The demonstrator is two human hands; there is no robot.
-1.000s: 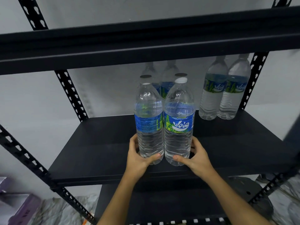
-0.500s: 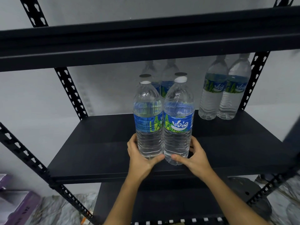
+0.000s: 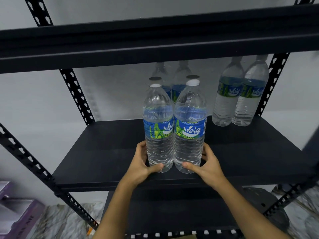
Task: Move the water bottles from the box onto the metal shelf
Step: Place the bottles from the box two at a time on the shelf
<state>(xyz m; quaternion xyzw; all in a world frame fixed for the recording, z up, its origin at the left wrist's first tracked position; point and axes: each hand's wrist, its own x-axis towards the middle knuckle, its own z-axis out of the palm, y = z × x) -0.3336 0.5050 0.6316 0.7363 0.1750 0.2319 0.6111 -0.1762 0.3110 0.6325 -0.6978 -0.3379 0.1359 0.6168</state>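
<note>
Slightly turned since a second ago, the left bottle [image 3: 158,128] now shows its logo. Nearest, the left hand [image 3: 139,167] curls round its lower body, and the right hand [image 3: 208,165] grips the right bottle [image 3: 189,128] the same way. Both bottles stand touching and upright near the front edge of the metal shelf [image 3: 103,161]. They are best slid straight back together, kept level, towards the pair behind [image 3: 179,80]. A further pair [image 3: 240,94] occupies the back right corner.

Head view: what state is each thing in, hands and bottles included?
left hand, grips the left front bottle low down.
right hand, grips the right front bottle low down.
left front bottle, upright, capped, filled, against its neighbour.
right front bottle, upright, capped, filled.
middle back pair, upright on the shelf, mostly hidden.
right back pair, upright on the shelf, side by side.
</note>
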